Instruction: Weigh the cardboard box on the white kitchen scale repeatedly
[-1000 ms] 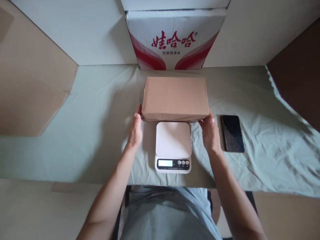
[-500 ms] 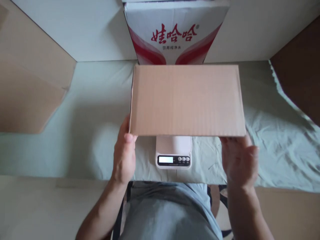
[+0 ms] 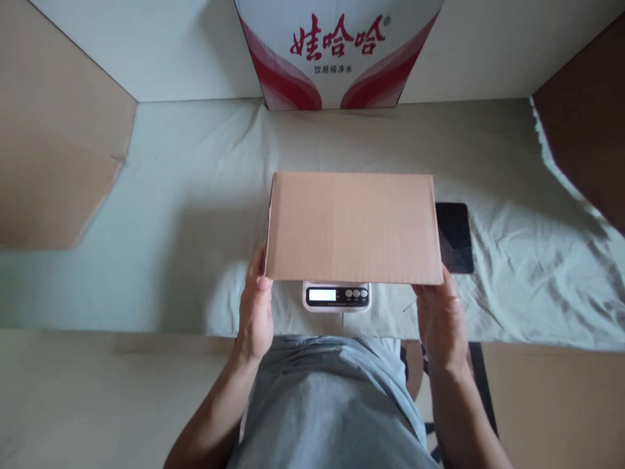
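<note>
A plain brown cardboard box point(image 3: 354, 228) is held level between my two hands. My left hand point(image 3: 256, 312) grips its near left corner, thumb on the edge and fingers hidden at the side and beneath. At the near right corner, my right hand point(image 3: 442, 322) supports the box, with most of its fingers out of sight. Below the box is a white digital scale point(image 3: 336, 308), only its front panel with lit display and round buttons showing. The box covers the rest of the scale; whether they touch I cannot tell.
A dark phone-like slab point(image 3: 456, 238) lies right of the box on the green cloth point(image 3: 205, 169). A white and red printed carton point(image 3: 336, 85) stands at the back. Brown cardboard panels flank the left point(image 3: 58, 150) and the right point(image 3: 586, 124).
Both hands have lowered the box toward the scale, hiding more of it. The dark slab at the right has come into view. The camera view has shifted slightly.
</note>
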Demonstrator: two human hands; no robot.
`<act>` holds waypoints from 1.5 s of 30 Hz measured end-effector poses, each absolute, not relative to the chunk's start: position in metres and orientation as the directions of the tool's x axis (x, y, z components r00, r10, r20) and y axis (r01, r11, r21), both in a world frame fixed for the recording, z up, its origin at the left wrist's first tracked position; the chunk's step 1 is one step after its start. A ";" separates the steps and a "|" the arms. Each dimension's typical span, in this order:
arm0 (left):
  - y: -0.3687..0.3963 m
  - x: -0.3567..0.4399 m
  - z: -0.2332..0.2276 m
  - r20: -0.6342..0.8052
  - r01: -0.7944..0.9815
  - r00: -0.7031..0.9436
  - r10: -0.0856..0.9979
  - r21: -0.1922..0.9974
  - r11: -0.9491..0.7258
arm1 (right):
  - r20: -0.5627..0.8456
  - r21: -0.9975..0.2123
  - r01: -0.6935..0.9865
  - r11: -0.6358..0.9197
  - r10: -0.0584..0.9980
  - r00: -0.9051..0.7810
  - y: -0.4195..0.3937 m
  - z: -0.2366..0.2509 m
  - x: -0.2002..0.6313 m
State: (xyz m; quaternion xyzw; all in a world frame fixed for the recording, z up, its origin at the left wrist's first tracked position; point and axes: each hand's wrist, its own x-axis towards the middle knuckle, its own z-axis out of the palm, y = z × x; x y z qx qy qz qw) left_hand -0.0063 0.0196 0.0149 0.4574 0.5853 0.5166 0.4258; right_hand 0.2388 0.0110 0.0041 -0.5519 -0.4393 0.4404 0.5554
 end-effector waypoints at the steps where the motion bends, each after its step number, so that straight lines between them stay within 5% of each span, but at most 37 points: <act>1: 0.019 -0.006 0.015 -0.027 0.062 -0.217 0.976 0.997 0.042 | 0.000 -1.000 -0.011 0.002 0.974 0.226 0.011 0.004 0.239; 10: 0.020 -0.022 -0.022 -0.097 -0.097 -0.322 0.942 0.993 0.069 | -0.102 -0.987 -0.148 -0.063 0.958 0.267 0.024 -0.003 0.247; 19: 0.024 -0.039 -0.031 -0.077 0.229 -0.266 0.961 0.963 0.140 | -0.146 -0.985 -0.128 -0.112 0.941 0.306 0.020 -0.053 0.261; 25: 0.018 -0.035 -0.020 -0.124 0.118 -0.321 0.939 0.978 0.169 | -0.096 -0.992 -0.110 -0.067 0.954 0.285 0.021 -0.018 0.251; 36: 0.022 -0.013 0.026 0.063 0.044 -0.283 0.957 0.998 -0.053 | 0.066 -0.996 -0.041 0.084 0.944 0.324 0.030 0.021 0.230; 45: 0.087 -0.012 0.030 0.169 0.155 -0.285 0.943 0.979 -0.128 | 0.176 -0.981 0.113 0.158 0.969 0.175 0.099 0.038 0.233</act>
